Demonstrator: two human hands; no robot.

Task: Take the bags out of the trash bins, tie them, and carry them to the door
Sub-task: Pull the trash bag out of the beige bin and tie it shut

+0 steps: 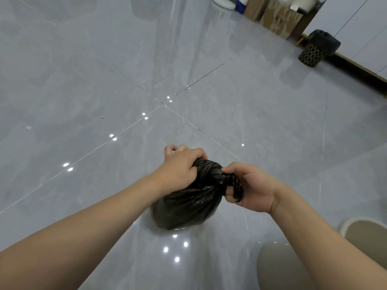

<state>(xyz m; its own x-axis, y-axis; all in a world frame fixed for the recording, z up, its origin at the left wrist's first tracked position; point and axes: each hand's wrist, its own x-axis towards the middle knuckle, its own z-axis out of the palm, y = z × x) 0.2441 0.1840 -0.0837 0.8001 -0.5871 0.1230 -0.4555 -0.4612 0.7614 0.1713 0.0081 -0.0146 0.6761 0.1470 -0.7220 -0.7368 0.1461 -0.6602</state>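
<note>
In the lower middle of the frame, a small black trash bag (186, 206) sits on the glossy grey tiled floor (83, 91), its neck gathered into a twisted knot at the top. Both of the person's bare forearms reach in from the bottom corners toward it.

The left hand (180, 166), just left of the knot, is curled into a fist with its fingers wrapped round the plastic at the top of the bag. The right hand (251, 189), to the right of the knot, pinches a loose black tail of the bag between thumb and fingers, the tail running across its palm. The 2 hands are close together with the knot between them.

In the upper right of the frame, well apart from the bag, a small trash bin (312, 55) with a honeycomb-patterned wall stands against the base of a white wall (360, 28); a black liner (322, 41) is draped over its rim. Further left along the top edge stand cardboard boxes (278, 19), with a blue container (240, 6) and the white round base of some object (223, 4) beside them.

At the lower right, beige rounded shapes (278, 266) enter the frame beside the right forearm; what they are cannot be told. Bright ceiling-light reflections dot the tiles.
</note>
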